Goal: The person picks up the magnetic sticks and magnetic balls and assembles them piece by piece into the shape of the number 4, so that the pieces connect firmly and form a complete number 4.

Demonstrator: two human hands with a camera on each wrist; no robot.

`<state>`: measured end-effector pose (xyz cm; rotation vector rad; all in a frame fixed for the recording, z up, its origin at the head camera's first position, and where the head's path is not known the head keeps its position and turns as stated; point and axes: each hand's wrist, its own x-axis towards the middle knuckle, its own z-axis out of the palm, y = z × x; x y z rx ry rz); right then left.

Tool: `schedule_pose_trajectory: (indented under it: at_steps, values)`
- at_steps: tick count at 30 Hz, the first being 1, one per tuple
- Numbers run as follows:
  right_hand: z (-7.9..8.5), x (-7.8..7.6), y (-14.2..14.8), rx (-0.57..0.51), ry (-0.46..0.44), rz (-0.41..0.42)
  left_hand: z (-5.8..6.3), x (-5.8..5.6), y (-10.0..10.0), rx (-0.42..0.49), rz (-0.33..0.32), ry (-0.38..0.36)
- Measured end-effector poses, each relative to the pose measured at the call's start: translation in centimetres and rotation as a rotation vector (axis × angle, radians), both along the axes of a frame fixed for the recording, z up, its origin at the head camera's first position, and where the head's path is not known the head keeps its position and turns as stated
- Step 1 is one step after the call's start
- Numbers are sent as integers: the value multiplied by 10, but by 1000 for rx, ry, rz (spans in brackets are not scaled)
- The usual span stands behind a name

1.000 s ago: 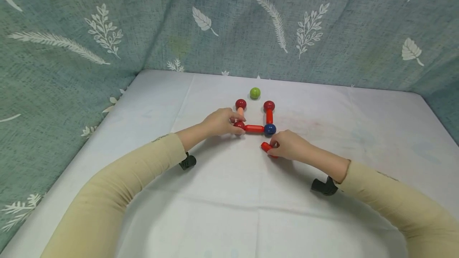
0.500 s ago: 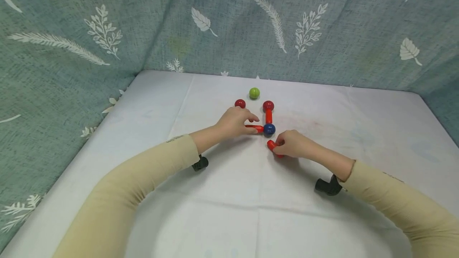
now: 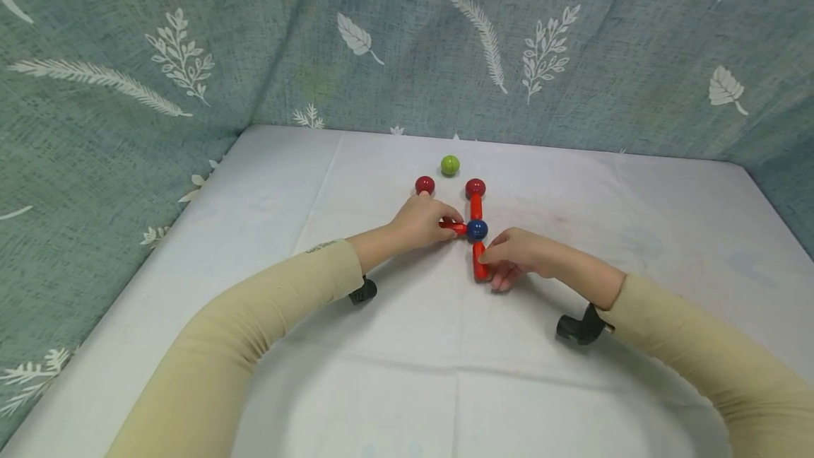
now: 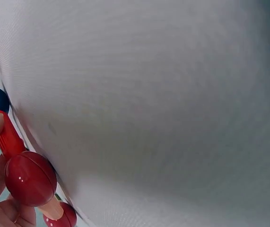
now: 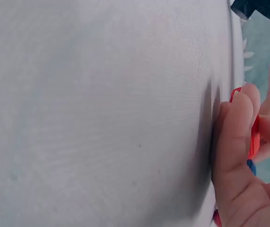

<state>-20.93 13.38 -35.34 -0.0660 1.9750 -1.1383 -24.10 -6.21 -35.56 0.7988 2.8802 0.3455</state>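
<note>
My left hand [image 3: 421, 222] pinches a red rod [image 4: 11, 136] that joins a blue ball [image 3: 477, 230] to a dark red ball [image 4: 30, 179]. In the head view that red ball is hidden behind the hand. From it a peach rod [image 4: 52, 208] leads to another red ball [image 3: 425, 184]. A second red rod [image 3: 475, 207] runs back from the blue ball to a further red ball [image 3: 475, 187]. My right hand [image 3: 518, 257] holds a third red rod [image 3: 480, 262] between thumb and fingers, its far end right at the blue ball's near side.
A green ball [image 3: 449, 165] lies behind the joined pieces on the white cloth-covered table [image 3: 407, 373]. Patterned blue-green fabric [image 3: 394, 41] rises along the table's back and left. Dark wrist devices hang under both forearms.
My left hand has shifted right from the corner red ball onto the rod beside the blue ball. My right hand has turned its red rod in line and brought it up to the blue ball.
</note>
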Motion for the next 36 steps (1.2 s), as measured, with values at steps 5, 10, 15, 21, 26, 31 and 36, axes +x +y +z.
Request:
schedule_pose_trajectory:
  at_steps: [5, 10, 15, 21, 26, 31, 36]
  values:
    - [-2, -5, 0, -80, -88, -24, -1, 0, 0, 7, 3, 3]
    - [-1, -8, 0, -91, -124, -39, 0, 1, 0, 11, 2, -8]
    - [-1, -12, 2, -86, -135, -35, 1, 1, 0, 17, -1, -21]
    - [-3, -15, 2, -80, -142, -22, 2, 0, 0, 17, -1, -33]
    - [-4, -16, 2, -68, -134, -13, 2, 1, 0, 18, 11, -46]
    - [-5, -18, 3, -73, -140, 2, 2, 1, -1, 22, 12, -50]
    - [-5, -19, 4, -84, -151, 9, 4, 2, -1, 38, -6, -42]
